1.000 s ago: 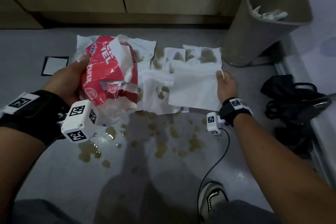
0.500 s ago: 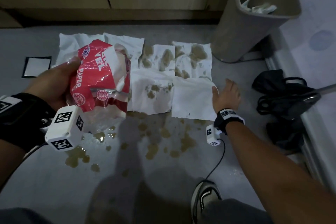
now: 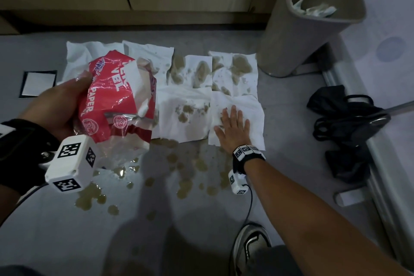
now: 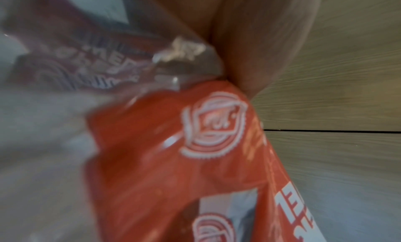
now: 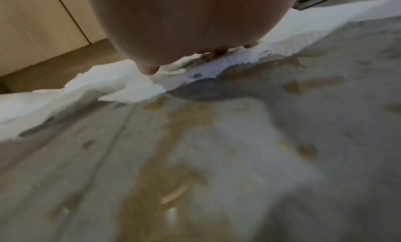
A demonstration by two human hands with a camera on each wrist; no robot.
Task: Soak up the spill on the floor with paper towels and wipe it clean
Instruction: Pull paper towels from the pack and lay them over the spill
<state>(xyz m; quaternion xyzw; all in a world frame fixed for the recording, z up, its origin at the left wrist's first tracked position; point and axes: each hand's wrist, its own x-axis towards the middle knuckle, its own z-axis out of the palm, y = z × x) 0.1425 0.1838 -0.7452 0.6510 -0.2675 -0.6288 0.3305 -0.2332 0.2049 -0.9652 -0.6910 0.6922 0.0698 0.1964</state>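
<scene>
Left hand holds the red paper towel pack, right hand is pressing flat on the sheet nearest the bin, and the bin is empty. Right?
Not quite. The bin is not empty: the head view shows crumpled white paper inside. The left hand does hold the pack, and the right hand presses flat on that sheet.

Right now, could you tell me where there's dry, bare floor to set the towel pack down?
Bare floor lies left of the paper towels, around the black-framed card. The spill crowds the floor just below the sheets; the bin and black bag crowd the right.
</scene>
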